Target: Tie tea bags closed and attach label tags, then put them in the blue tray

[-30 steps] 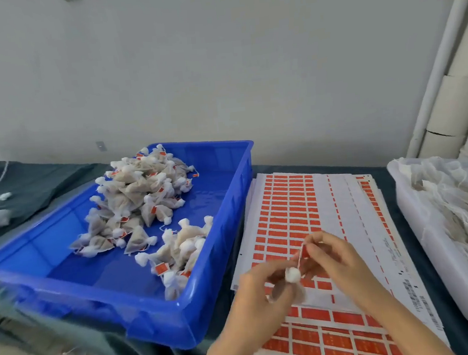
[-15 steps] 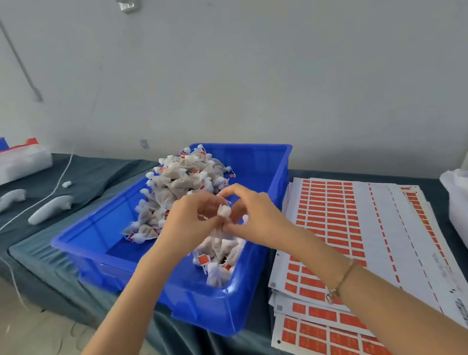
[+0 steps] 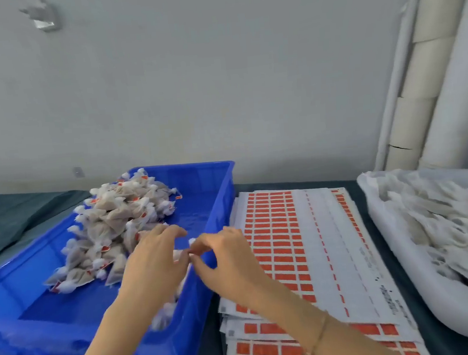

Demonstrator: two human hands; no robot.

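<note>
Two hands meet above one blue tray: left hand, right hand, fingers curled, both pinch one tea bag.

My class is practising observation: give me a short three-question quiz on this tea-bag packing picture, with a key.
1. True or false: the tray is empty.
2. The label sheets lie: A) left of the tray, B) right of it, C) inside it.
3. Fill in: the left hand and right hand meet near the tray's ___ wall.
Key: 1 false; 2 B; 3 right.
</note>
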